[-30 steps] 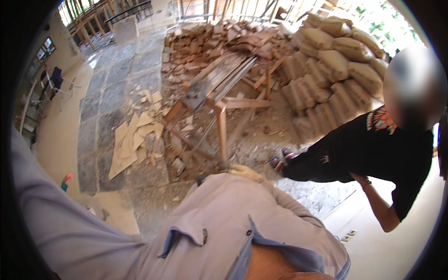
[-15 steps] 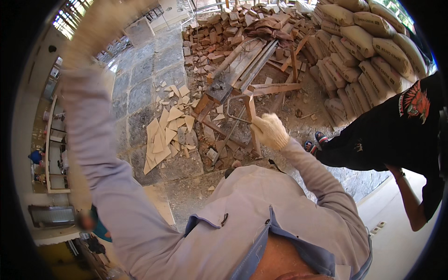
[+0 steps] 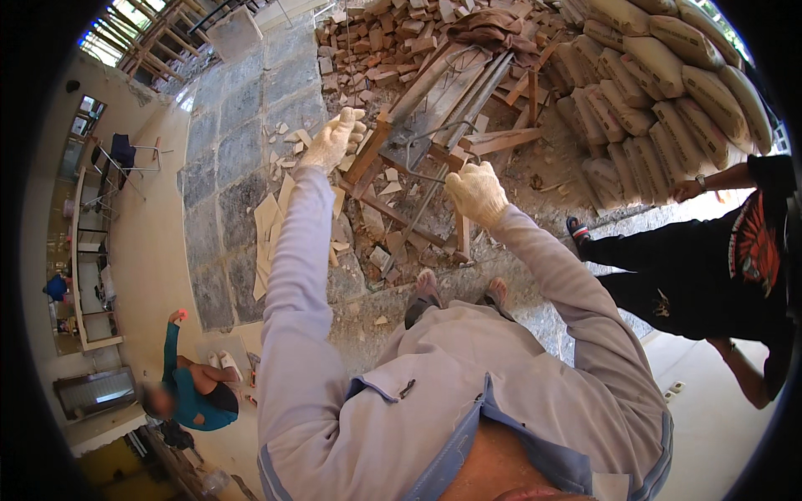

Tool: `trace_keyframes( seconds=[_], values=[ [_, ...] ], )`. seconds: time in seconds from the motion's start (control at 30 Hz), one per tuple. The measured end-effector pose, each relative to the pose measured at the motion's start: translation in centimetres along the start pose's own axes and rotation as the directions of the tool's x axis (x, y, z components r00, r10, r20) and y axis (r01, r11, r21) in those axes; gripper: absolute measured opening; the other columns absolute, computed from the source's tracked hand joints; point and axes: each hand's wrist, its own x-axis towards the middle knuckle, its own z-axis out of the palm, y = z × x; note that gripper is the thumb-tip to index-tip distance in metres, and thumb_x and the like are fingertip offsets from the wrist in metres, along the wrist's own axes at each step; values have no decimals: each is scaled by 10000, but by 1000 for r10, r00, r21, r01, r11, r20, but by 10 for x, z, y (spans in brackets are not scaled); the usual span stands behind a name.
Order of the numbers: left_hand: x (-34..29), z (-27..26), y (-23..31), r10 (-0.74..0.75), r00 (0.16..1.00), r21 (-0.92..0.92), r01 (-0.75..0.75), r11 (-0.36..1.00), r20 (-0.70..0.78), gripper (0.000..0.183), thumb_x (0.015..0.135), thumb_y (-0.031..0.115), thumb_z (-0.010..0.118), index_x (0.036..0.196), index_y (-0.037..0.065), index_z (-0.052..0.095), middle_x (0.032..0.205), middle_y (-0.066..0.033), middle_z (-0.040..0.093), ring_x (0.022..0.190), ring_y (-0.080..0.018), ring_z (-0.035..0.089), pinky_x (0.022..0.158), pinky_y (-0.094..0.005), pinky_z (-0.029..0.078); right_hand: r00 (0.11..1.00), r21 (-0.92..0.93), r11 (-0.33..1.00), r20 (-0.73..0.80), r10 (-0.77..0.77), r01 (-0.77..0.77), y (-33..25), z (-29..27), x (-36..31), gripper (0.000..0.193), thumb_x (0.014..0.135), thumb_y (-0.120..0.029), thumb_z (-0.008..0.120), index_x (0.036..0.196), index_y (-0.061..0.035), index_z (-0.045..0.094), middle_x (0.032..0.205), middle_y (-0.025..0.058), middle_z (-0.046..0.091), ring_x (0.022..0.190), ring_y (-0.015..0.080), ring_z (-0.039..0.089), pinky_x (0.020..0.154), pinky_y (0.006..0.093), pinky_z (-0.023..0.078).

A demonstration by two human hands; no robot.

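Gripping a bent rod (image 3: 425, 175) jutting leftward, right fingers (image 3: 464, 177) clench; whether left fingers (image 3: 345, 123) hold anything is unclear.

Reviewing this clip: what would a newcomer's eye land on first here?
Probably the wearer's two pale-gloved hands at the centre: the right hand grips a bent metal rod at the near end of a rough wooden bench, the left hand raised beside it. Next, the heap of broken bricks at the top and the tall stack of brown sacks at upper right.
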Motion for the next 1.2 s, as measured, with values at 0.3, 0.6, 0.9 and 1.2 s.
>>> trace_keyframes(
  seconds=[0.3, 0.6, 0.9, 1.2],
  values=[
    [30, 1, -50, -98, 995, -229, 92, 969, -13, 746, 1049, 688, 407, 1403, 69, 628, 1121, -48, 707, 939, -119, 650, 886, -295, 570, 982, -57, 991, 138, 131, -124, 4, 26, 45, 109, 874, -144, 654, 947, -87, 713, 870, 171, 697, 947, 364, 686, 877, 495, 491],
    [48, 15, -47, -77, 997, 61, 78, 995, -10, 789, 1008, 616, 608, 1500, 6, 520, 1468, -198, 598, 1337, -297, 588, 1137, -395, 460, 921, -79, 960, 270, 280, -268, -4, 67, 46, 138, 906, -179, 624, 978, -105, 716, 852, 126, 722, 933, 333, 705, 921, 490, 470],
    [117, 102, -34, 98, 995, 124, -98, 987, 8, 859, 1025, 676, 499, 1554, 1, 447, 1593, -222, 464, 1485, -350, 436, 1233, -408, 348, 946, -11, 957, 151, 287, -289, -17, 73, 25, 128, 889, -173, 637, 969, -107, 711, 835, 120, 723, 899, 319, 713, 844, 477, 474],
    [142, 113, -54, -21, 948, -6, 24, 1000, 317, 807, 1087, 674, 217, 1640, 94, 317, 1575, -174, 504, 1541, -303, 344, 1301, -428, 162, 946, 67, 949, 124, 298, -308, -21, 69, 22, 188, 945, -298, 645, 886, -127, 697, 757, 79, 657, 900, 289, 657, 836, 471, 475]
  ],
)
